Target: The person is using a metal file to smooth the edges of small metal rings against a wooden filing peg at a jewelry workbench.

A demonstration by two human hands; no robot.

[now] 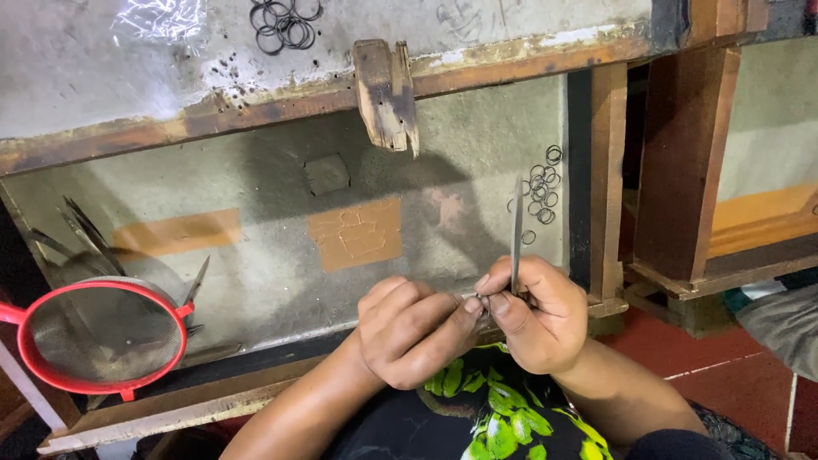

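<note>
Both hands pinch a small metal ring (482, 300) between their fingertips, the right hand (532, 311) also gripping a thin file (516, 230), the left hand (409, 330) closed, above the counter (256, 255) near loose rings (542, 189).

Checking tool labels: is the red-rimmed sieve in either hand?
No, the red-rimmed sieve sits apart at far left; the right hand holds a thin metal tool.

tiny item (481, 300) pinched between fingers (464, 311) too small to tell, sieve (102, 336) handle cut off at left edge
</note>
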